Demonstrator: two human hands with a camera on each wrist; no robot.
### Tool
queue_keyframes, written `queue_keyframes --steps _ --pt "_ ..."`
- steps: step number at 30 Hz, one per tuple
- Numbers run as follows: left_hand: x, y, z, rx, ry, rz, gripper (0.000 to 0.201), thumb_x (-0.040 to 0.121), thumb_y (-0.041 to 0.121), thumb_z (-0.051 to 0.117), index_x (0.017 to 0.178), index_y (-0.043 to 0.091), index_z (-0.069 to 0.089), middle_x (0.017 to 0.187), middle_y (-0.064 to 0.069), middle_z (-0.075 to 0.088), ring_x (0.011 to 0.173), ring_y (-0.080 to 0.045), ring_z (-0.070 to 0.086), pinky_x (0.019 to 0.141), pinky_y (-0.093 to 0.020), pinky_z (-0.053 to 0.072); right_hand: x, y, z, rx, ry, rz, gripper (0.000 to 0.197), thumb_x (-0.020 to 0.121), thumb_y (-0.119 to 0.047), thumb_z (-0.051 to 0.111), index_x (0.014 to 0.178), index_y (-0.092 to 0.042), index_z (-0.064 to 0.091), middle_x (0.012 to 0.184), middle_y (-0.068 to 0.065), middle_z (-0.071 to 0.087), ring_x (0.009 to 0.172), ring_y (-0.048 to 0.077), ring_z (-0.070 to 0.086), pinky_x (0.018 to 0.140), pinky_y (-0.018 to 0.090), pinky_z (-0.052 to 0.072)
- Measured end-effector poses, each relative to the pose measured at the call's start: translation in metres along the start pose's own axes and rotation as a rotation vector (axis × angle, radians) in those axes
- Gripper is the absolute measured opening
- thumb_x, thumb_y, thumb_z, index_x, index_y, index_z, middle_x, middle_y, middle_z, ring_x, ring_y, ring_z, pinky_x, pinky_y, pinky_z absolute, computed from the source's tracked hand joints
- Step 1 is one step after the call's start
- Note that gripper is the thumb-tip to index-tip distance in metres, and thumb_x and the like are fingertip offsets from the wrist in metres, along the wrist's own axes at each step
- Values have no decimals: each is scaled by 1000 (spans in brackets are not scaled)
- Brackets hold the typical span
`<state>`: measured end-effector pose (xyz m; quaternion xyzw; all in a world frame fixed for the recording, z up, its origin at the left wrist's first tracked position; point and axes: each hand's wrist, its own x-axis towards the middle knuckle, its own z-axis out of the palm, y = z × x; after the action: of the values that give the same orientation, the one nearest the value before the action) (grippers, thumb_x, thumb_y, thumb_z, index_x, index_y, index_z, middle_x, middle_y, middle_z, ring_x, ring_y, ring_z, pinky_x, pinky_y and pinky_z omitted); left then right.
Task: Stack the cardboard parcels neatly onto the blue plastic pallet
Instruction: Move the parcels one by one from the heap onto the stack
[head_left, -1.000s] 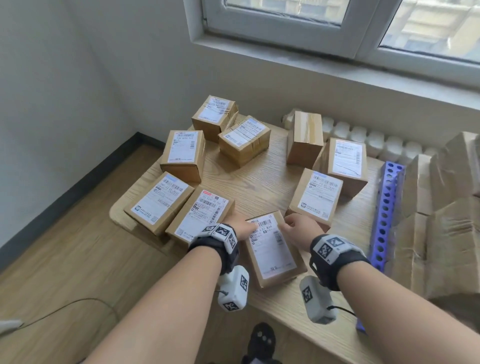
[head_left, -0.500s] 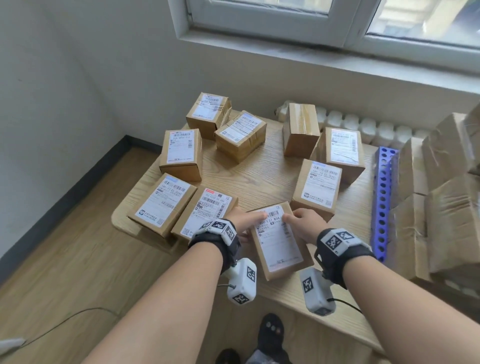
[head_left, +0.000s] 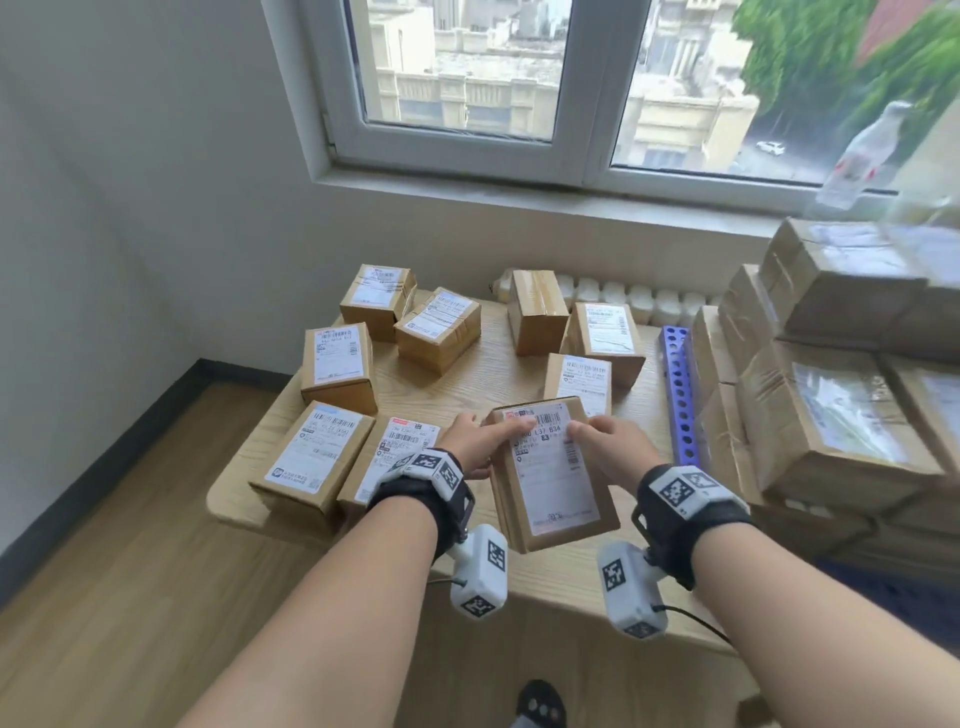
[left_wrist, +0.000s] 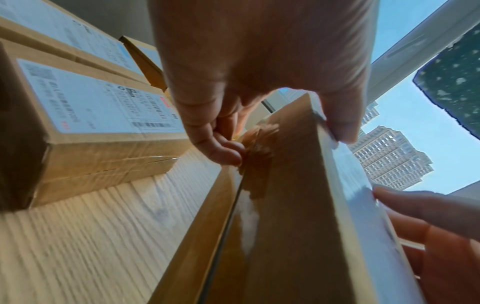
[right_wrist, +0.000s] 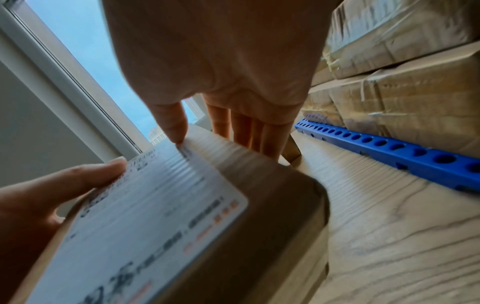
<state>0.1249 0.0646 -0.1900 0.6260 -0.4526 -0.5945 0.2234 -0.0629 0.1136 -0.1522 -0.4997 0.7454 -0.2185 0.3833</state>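
lifted clear of the wooden table (head_left: 447, 384) since the earlier frames, where it lay flat on the near edge, the labelled parcel (head_left: 553, 473) now tilts up between both hands while the camera has swung up to take in the window (head_left: 467, 67).

fingers first: the left hand (head_left: 475, 441) pinches the parcel's left side, thumb (left_wrist: 340, 115) on the white label face and curled fingers (left_wrist: 215, 144) against the taped side panel. the right hand (head_left: 610, 449) grips the opposite side, thumb (right_wrist: 171, 121) on the label's far edge and its fingers (right_wrist: 254, 131) held together, wrapped down over the far right edge.

outward, eight more labelled parcels stay on the table, two just left of the left wrist and the rest toward the wall. the blue plastic pallet (head_left: 678, 395) stands at the table's right edge, already carrying a tall stack of parcels (head_left: 841, 374) wrapped in glossy tape; a clear plastic bottle (head_left: 857, 156) sits on the sill above.

judging by the easy lift with fingertips only, the parcel seems light and its cardboard stiff enough to keep its shape. the shiny tape and slick label could slip under a thumb, so a hold across the two long sides, near the middle, looks safest for carrying it over to the stack. whether anything inside is fragile cannot be told.
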Motion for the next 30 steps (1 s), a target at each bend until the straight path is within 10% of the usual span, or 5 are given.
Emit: queue_keyframes --steps 5,10,17,22,30 --pt "-27 28 12 3 -50 109 116 48 68 82 142 15 40 129 -7 59 109 -22 62 79 -34 56 -20 1 -24 92 77 -26 39 95 -42 53 119 -14 61 107 2 68 95 18 64 83 38 55" --pt "-46 66 32 26 -94 245 98 63 59 79 140 11 40 117 -3 62 106 -21 61 96 -44 51 -41 -1 -63 150 169 -98 40 96 -40 53 121 -10 60 103 0 67 91 14 64 71 30 53" --pt "-63 130 73 84 -107 385 113 57 70 76 146 16 34 134 -10 56 107 -24 60 72 -31 50 -56 -1 -133 233 300 -151 45 95 -40 57 127 -8 56 114 6 66 98 20 65 84 40 57" --pt "-64 172 118 54 -125 437 127 40 83 72 140 10 44 123 -15 63 95 -25 67 61 -27 50 -60 11 -185 284 298 -177 48 93 -43 59 129 -12 51 109 -1 59 85 8 61 61 21 48" --pt "-53 222 200 85 -148 437 135 38 92 57 137 2 46 112 -13 67 71 -18 64 48 -22 49 -42 44 -264 510 175 -162 32 98 -31 51 117 -5 56 101 11 69 94 32 70 85 46 57"
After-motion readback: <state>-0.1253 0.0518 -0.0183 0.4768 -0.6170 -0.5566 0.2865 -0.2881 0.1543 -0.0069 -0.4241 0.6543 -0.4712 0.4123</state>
